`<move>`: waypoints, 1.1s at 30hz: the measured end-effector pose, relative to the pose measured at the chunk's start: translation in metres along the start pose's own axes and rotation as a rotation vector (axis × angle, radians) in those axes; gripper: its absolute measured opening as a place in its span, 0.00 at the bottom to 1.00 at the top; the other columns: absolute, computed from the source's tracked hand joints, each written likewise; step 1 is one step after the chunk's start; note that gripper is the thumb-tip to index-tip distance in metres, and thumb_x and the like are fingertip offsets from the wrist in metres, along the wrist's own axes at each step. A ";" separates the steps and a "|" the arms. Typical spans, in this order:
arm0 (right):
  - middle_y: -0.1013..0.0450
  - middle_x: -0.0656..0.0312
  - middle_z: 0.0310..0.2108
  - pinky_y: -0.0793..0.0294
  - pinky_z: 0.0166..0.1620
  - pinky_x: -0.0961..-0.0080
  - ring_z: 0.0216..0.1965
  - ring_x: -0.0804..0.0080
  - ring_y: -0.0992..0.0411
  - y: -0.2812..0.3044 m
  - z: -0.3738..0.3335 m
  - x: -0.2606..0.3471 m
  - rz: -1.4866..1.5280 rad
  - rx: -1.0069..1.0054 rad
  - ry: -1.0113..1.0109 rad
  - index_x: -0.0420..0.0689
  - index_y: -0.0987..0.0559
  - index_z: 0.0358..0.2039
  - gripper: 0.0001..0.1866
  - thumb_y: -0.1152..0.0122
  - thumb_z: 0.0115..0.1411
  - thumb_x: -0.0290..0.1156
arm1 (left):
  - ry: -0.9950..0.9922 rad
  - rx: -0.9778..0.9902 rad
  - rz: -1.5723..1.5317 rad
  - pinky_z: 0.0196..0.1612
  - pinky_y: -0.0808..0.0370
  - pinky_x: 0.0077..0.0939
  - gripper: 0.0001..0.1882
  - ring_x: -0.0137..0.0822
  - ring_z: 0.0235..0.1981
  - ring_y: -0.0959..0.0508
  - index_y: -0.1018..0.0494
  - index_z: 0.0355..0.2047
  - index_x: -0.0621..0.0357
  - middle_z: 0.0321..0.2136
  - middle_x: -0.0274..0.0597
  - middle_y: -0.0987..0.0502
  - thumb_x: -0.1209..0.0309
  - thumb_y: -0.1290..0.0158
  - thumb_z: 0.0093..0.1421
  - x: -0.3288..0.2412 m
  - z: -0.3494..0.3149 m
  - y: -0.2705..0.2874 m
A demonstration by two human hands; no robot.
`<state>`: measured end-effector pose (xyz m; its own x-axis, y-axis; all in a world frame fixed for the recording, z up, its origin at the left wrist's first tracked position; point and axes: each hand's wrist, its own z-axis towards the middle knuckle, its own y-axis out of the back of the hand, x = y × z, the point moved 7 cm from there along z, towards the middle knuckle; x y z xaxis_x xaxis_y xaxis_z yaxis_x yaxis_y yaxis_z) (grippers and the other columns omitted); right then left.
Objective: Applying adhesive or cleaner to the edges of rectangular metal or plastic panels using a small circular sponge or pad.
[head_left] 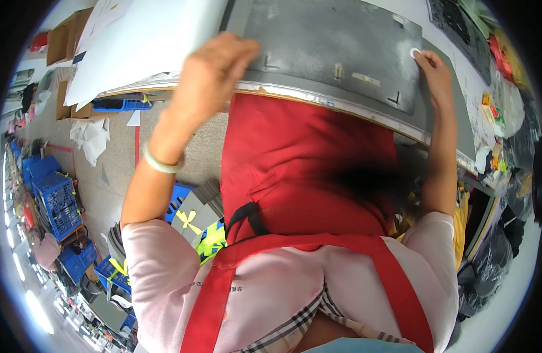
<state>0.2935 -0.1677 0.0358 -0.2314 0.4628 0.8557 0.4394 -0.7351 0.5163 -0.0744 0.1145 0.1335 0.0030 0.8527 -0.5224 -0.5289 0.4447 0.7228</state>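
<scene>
"Where's the dark panel [330, 38]?"

"Flat on the grey surface [464, 126], between 2 hands. The right hand [437, 76] has fingertips at a white ring [414, 53] — pinching it, I can't tell. The left hand [215, 67] is curled but blurred; can't tell its grip."

"Handling advice?"

"I'd keep both sides level — light, even fingertip pressure."

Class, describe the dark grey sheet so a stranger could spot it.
Find the worktable beyond the red apron. Between the left hand and right hand lies the dark grey sheet. Its mottled surface with small slot-like marks distinguishes it from the plainer grey board beneath and white paper to its left.
</scene>
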 end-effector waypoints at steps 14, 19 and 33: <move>0.32 0.77 0.29 0.40 0.39 0.86 0.32 0.87 0.38 -0.025 -0.002 -0.006 -0.025 0.163 0.061 0.45 0.20 0.34 0.15 0.33 0.62 0.44 | 0.060 0.251 0.071 0.44 0.25 0.39 0.14 0.49 0.41 0.24 0.22 0.35 0.64 0.35 0.45 0.22 0.69 0.34 0.52 0.016 -0.021 -0.065; 0.31 0.76 0.30 0.40 0.42 0.87 0.35 0.87 0.37 -0.023 0.008 -0.021 -0.040 0.187 0.054 0.45 0.20 0.35 0.14 0.34 0.63 0.44 | 0.036 0.229 0.096 0.43 0.25 0.39 0.13 0.49 0.41 0.24 0.22 0.35 0.63 0.34 0.44 0.22 0.70 0.34 0.51 0.016 -0.023 -0.066; 0.30 0.76 0.32 0.39 0.44 0.88 0.36 0.87 0.35 -0.016 0.005 -0.016 -0.065 0.221 0.068 0.44 0.20 0.36 0.15 0.35 0.63 0.43 | -0.108 0.158 0.090 0.40 0.24 0.37 0.10 0.45 0.37 0.22 0.21 0.33 0.61 0.33 0.41 0.22 0.71 0.35 0.52 0.011 -0.025 -0.069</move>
<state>0.2946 -0.1612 0.0135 -0.3205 0.4658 0.8248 0.5989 -0.5750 0.5574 -0.0595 0.0867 0.0662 0.0568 0.9116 -0.4072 -0.3911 0.3956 0.8310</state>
